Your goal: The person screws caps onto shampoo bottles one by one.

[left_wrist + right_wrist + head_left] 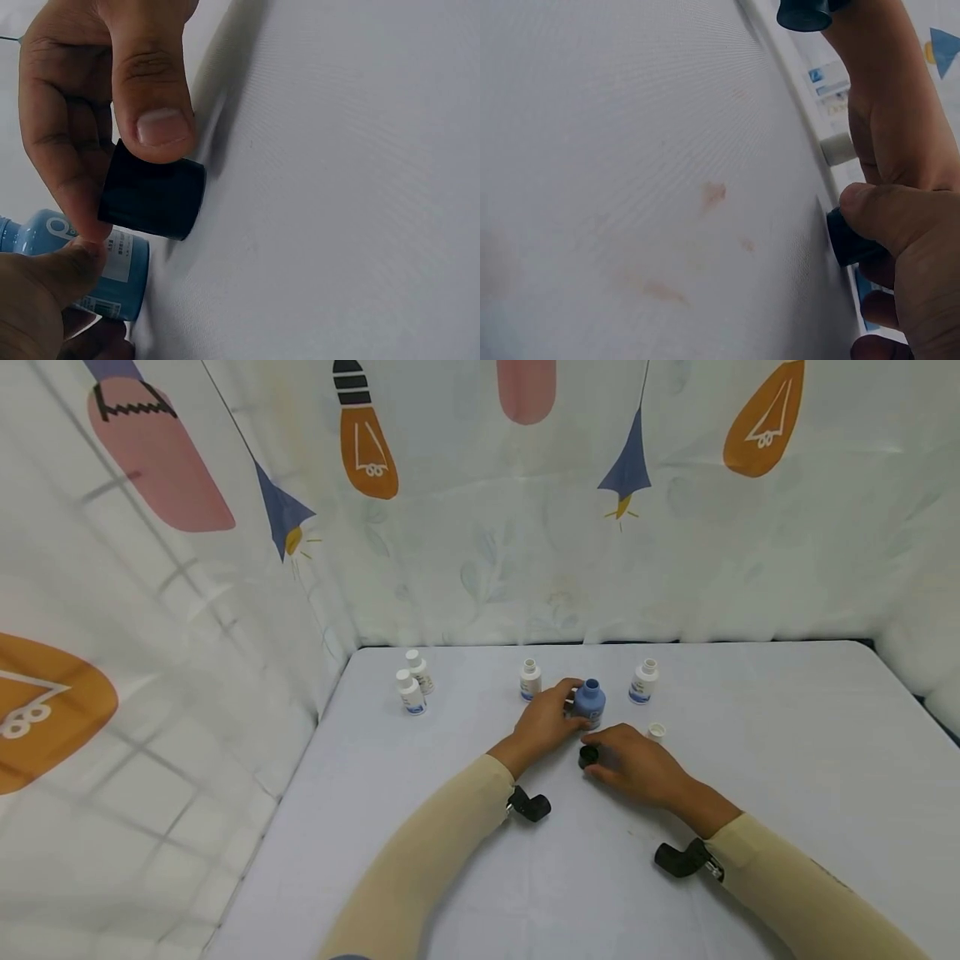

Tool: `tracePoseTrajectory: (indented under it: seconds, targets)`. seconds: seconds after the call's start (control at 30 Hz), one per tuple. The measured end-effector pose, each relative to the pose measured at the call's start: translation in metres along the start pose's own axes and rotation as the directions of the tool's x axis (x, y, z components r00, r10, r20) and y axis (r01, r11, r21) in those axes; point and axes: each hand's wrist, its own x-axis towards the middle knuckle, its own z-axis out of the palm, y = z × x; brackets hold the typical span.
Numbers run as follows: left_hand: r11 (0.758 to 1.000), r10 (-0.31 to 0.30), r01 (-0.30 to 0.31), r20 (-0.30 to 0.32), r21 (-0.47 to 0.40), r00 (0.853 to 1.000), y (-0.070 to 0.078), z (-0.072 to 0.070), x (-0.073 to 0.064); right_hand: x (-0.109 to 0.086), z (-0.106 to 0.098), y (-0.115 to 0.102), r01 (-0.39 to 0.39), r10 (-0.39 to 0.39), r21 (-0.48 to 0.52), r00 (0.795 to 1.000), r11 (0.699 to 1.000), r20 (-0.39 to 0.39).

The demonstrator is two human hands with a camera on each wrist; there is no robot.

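My left hand (551, 717) grips a small blue bottle (590, 703), which stands upright on the table with its mouth uncovered. In the left wrist view, the bottle's label (118, 255) shows beside the left thumb. Just in front of it, my right hand (637, 764) pinches a black cap (588, 757) between thumb and fingers. The cap (152, 191) is held near the cloth, close to the bottle but apart from it. In the right wrist view, the right thumb lies over the cap (851, 238); the bottle is mostly hidden there.
Two capped white bottles (411, 693) stand at the back left. An uncapped white bottle (530, 680) is behind my left hand, another (645, 682) farther right. A white round rim (656, 732) shows partly behind my right hand. A white cloth (480, 877) covers the table; patterned curtains (487, 560) surround it.
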Motion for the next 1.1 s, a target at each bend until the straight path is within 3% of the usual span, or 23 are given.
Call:
tracePoseTrajectory:
  seconds: [0.7, 1.1]
  targets:
    - [1.000, 0.017, -0.016, 0.013, -0.006, 1.000, 0.001, -0.008, -0.008, -0.008, -0.014, 0.000, -0.110, 0.109, 0.001, 0.992, 0.994, 0.068]
    - [0.998, 0.057, -0.055, 0.059, -0.034, 0.997, 0.012, -0.017, -0.026, -0.017, -0.030, 0.006, -0.089, 0.089, -0.017, 0.994, 0.996, 0.065]
